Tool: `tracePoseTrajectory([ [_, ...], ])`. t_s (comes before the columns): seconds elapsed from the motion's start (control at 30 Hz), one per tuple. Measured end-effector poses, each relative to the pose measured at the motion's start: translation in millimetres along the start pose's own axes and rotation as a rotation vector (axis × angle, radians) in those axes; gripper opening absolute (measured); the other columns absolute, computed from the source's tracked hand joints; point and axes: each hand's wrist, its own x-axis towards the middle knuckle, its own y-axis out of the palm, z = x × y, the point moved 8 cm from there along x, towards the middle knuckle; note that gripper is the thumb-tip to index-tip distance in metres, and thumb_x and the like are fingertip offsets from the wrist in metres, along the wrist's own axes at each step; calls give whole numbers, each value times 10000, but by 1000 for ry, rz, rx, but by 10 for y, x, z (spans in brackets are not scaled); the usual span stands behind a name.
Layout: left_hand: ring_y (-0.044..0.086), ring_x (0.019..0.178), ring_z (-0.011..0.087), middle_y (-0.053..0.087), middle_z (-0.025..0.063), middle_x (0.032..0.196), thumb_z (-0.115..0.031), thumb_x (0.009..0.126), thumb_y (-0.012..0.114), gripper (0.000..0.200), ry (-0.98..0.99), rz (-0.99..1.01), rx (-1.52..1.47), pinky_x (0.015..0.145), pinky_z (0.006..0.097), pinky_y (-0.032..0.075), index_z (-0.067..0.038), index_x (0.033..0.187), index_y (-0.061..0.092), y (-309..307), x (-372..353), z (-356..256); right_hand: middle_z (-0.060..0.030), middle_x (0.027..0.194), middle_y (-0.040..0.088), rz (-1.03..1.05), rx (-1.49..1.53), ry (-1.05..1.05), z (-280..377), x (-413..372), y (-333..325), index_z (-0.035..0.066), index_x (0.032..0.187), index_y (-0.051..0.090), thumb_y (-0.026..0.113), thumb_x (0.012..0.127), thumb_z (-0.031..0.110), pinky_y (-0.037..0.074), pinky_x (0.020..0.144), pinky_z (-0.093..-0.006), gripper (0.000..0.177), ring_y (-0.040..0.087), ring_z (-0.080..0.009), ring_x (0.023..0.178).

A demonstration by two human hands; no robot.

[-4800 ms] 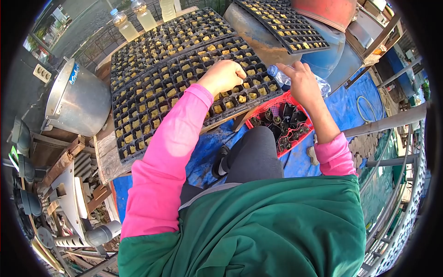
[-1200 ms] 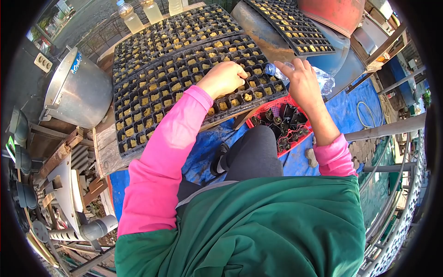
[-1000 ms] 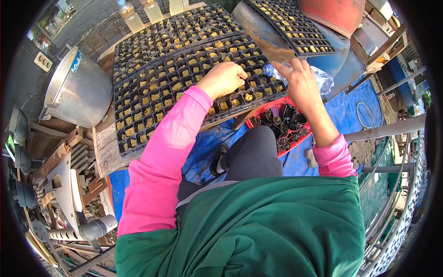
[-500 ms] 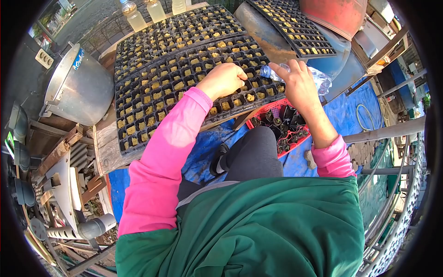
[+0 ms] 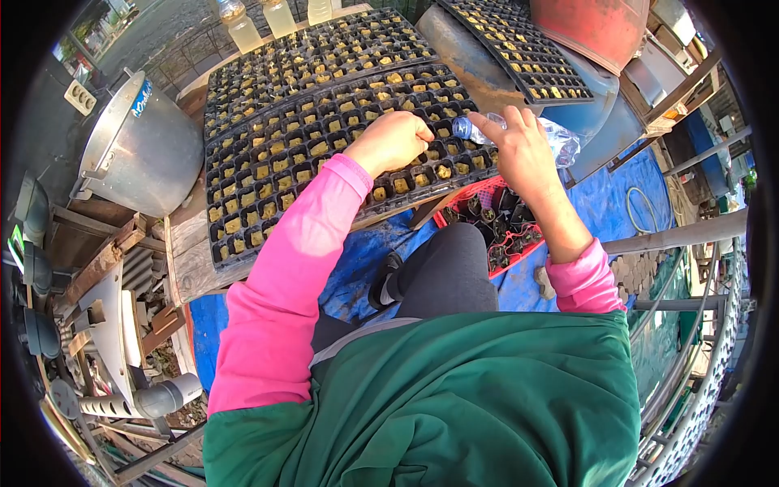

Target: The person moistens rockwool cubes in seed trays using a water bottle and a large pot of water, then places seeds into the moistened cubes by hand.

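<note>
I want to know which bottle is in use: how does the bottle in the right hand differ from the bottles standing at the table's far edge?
The held bottle lies on its side in the grip of the right hand, blue cap toward the seed tray; the far bottles stand upright. The held bottle looks clear and crumpled; the far bottles hold pale yellowish liquid and look undented. Both are see-through plastic.

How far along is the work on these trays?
Done: nearly every cell of the near tray and the far tray holds a yellowish cube. In hand: the left hand, pinched shut, is over the near tray's right end; the right hand holds a small clear bottle on its side. Left: unclear; no cube looks different from the rest.
</note>
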Motion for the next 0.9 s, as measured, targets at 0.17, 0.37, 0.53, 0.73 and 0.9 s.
tracePoseTrajectory([
  [0.17,664,1003,278,692,162,1072,-109,850,623,263,-1,-7,-8,889,367,508,-43,1092,704,-5,-9,49,-90,939,540,-2,12,-11,49,18,-1,236,1219,654,539,794,39,462,852,-402,482,533,-273,916],
  [0.37,659,988,286,691,161,1048,-110,840,639,255,22,-25,-7,883,375,506,-48,1076,713,-3,-16,81,-88,939,536,15,21,-22,99,32,-4,239,1219,654,536,797,46,459,855,-403,479,531,-272,919],
  [0.53,656,993,287,691,162,1038,-110,839,640,246,1,-27,-19,884,376,503,-49,1064,717,-21,-44,94,-90,946,539,19,37,-33,137,54,10,230,1230,650,543,791,46,454,869,-407,487,531,-277,928],
  [0.73,654,993,299,690,164,1037,-108,853,618,237,12,-36,2,885,375,503,-45,1059,717,-50,-72,96,-94,961,548,38,51,-37,190,92,0,217,1225,649,553,787,50,450,887,-420,479,534,-285,952],
  [0.9,665,986,292,699,163,1036,-104,859,606,233,16,-38,9,882,373,507,-48,1057,717,-61,-75,144,-99,969,546,20,59,-50,235,112,-2,218,1226,646,547,799,55,445,923,-440,468,532,-291,964],
])
